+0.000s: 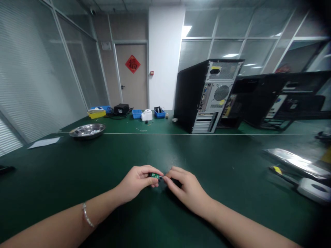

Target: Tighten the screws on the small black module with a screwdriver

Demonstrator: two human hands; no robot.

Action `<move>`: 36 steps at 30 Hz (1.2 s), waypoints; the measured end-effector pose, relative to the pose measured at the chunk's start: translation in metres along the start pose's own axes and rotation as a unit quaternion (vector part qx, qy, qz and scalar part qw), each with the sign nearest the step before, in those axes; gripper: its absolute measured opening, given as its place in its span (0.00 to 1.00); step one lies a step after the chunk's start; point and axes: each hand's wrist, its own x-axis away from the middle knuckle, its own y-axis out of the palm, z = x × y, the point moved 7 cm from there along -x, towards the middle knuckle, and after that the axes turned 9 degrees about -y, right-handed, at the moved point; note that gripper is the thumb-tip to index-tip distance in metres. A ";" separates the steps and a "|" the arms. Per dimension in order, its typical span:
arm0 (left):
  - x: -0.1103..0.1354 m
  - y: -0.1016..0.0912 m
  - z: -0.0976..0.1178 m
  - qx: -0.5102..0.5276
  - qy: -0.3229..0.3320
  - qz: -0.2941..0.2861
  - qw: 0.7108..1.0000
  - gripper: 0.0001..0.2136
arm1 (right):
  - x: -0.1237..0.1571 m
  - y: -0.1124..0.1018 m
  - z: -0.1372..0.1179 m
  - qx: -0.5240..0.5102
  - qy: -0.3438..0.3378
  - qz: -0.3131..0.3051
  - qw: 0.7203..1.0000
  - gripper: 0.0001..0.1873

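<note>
A small green-and-black component point(155, 176) sits in the left hand point(136, 182), pinched between the thumb in front and the fingers behind, which hide much of its body. The green face that shows carries pale markings too small to read. Its right end is dark, and a thin, pale, metallic-looking piece point(161, 176) juts from there to the right, lying roughly level. The tip of that piece reaches the fingertips of the right hand point(190, 189); whether they grip it cannot be told. The component is held over the near, middle part of the green tabletop point(111, 155), its long side running roughly left to right.
</note>
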 end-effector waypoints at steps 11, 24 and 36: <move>0.001 -0.001 -0.001 0.012 -0.017 0.007 1.000 0.12 | -0.001 0.001 -0.002 -0.013 0.005 0.006 1.000 0.14; 0.000 0.000 -0.005 0.039 -0.020 -0.014 0.999 0.15 | -0.001 -0.001 -0.003 -0.039 -0.002 0.025 0.999 0.14; 0.001 0.004 0.000 -0.001 0.011 0.014 1.000 0.14 | 0.000 -0.003 -0.003 -0.051 0.005 0.039 0.998 0.11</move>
